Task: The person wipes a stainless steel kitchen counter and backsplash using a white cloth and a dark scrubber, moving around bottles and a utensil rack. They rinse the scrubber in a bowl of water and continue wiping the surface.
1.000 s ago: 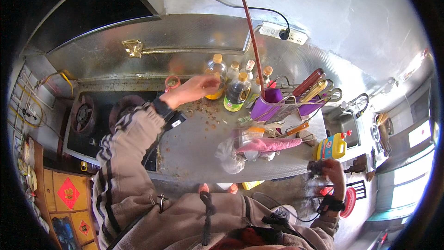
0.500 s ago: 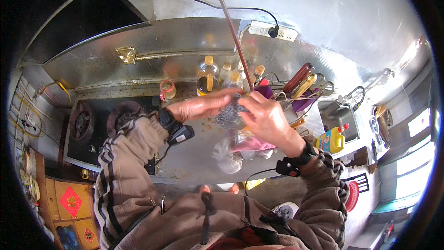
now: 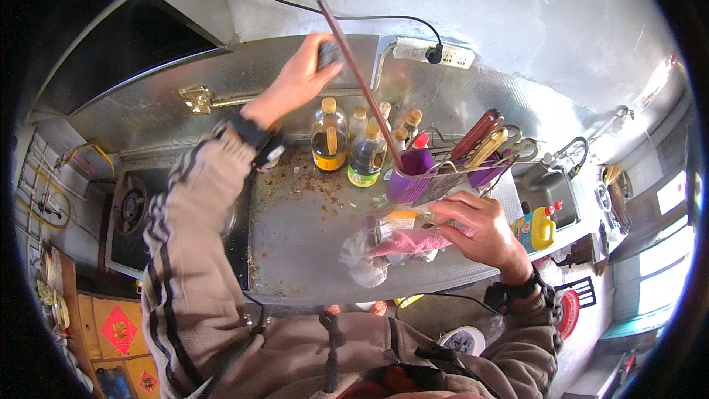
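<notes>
My left hand (image 3: 292, 74) is raised by the metal wall, its fingers closed around a grey steel wool scrubber (image 3: 329, 53). Just right of that scrubber, the top of a long reddish-brown stick (image 3: 354, 66) leans up out of a purple holder (image 3: 406, 184). Over the counter's right part hovers my right hand (image 3: 480, 227), fingers curled together at the edge of some clear plastic; what they hold is hard to make out. Beneath and beside it lie a pink cloth (image 3: 413, 241) and a crumpled clear plastic bag (image 3: 365, 266).
Several bottles, among them a dark sauce bottle (image 3: 329, 137), stand against the back wall. A wire rack with knives (image 3: 475, 133) is beside the purple holder. Further right are a sink (image 3: 526, 191) and a yellow detergent jug (image 3: 535, 228). Brown crumbs dot the metal counter (image 3: 292, 240).
My hands have parted. The left has carried the scrubber up and left toward the wall, while the right has dropped down and right to beside the pink cloth.
</notes>
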Tool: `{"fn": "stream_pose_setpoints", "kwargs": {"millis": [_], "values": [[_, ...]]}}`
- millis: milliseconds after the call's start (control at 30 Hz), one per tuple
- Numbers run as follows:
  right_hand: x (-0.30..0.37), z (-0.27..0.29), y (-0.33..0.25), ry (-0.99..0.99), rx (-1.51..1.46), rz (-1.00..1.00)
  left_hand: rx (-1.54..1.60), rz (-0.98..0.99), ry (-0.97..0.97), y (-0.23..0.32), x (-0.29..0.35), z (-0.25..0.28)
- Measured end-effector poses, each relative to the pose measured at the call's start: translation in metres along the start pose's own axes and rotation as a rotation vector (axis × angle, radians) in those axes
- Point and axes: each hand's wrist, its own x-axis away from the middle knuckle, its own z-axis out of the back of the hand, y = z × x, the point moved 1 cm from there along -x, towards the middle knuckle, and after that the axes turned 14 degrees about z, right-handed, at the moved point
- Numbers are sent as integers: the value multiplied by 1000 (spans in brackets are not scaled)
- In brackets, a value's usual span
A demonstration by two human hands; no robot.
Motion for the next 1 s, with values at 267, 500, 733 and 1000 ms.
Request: {"fn": "stream_pose_setpoints", "kwargs": {"millis": [267,500,733,1000], "values": [[94,16,3,249,-25,-427,-338,-540,-51,55,-143,-85],[163,-3,0,393,23,-753,-563,-555,-193,37,-181,-126],[169,-13,9,384,-33,-830,-642,-483,-152,4,-157,-95],[169,-26,30,359,-123,-819,-765,-353,-38,-47,-108,-33]]}}
